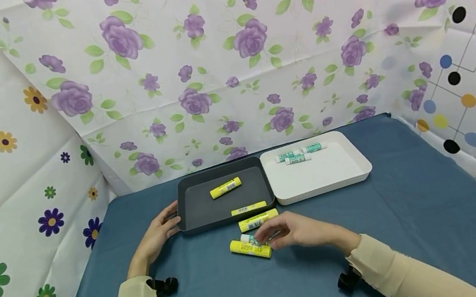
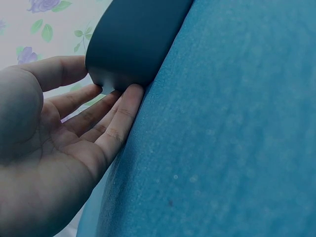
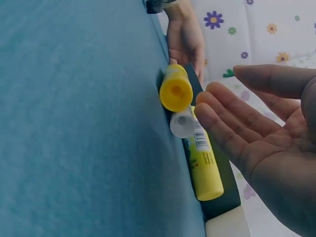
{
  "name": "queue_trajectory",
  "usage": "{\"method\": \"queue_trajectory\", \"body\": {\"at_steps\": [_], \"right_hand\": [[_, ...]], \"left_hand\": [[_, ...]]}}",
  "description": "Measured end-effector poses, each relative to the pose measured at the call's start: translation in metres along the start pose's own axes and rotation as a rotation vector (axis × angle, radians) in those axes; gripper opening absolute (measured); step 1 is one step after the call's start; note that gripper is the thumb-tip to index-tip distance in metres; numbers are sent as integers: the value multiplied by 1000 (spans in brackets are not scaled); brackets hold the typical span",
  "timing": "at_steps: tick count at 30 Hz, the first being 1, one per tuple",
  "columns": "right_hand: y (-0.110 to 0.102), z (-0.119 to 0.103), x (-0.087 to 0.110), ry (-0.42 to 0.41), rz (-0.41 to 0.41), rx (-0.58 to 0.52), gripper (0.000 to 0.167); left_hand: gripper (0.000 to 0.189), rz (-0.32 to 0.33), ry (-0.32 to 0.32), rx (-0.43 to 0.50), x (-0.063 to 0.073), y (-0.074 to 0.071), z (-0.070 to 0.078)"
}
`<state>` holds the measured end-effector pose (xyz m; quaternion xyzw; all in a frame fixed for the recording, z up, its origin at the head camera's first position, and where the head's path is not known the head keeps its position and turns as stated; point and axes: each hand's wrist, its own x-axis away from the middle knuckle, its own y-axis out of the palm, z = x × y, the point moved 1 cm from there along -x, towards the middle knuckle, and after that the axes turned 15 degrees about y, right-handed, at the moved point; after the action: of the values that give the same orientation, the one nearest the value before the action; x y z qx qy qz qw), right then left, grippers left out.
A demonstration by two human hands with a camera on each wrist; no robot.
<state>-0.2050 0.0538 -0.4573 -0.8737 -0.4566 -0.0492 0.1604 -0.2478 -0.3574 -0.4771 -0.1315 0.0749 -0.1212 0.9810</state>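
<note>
White-and-teal cylindrical glue stick (image 1: 250, 240), head view: lies on the blue cloth (image 1: 211, 284), near side of the trays, between two fat yellow cylindrical glue sticks, one nearer (image 1: 250, 249), one farther (image 1: 258, 220).
Right hand (image 1: 292, 229): hovers over the right end of the glue stick, its fingers hiding part of the tube.
Dark grey shallow rectangular tray (image 1: 210, 212): left of centre, bearing two yellow sticks (image 1: 225, 188).
White shallow rectangular tray (image 1: 323, 172): adjoining on the right, bearing three white-and-teal sticks (image 1: 297, 159) toward its far side.
Left hand (image 1: 159, 235), left wrist view: fingers extended against the dark tray's corner, touching rather than wrapped round it.
Glue stick's white end, right wrist view: shows among the yellow ones; the right hand's thumb stands apart from the fingers, gripping nothing, though contact cannot be told.
Step in hand: apparently sorting by colour, at the reach for the glue stick.
Next move: would call for a pinch on the slim tube without nudging its yellow neighbours, then, judging by colour, a lift toward the far right and the white tray.
</note>
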Motion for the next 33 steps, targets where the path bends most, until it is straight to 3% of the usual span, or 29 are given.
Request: {"method": "queue_trajectory", "body": {"at_steps": [8,12,17,24,33], "right_hand": [[6,-4,1,50,76,114,37],[8,-8,4,31,139,236,37],[12,-7,2,-2,152,350,34],[19,-7,-3,59,129,329,38],[26,-12,-9,3,192,692,40]], "left_hand": [[62,-8,5,4,0,0,2],[63,-8,0,3,0,1,2],[63,-11,2,-1,0,1,1],[64,-10,-3,-14,1,2,3],[65,-3,-6,-23,-1,3,4]]}}
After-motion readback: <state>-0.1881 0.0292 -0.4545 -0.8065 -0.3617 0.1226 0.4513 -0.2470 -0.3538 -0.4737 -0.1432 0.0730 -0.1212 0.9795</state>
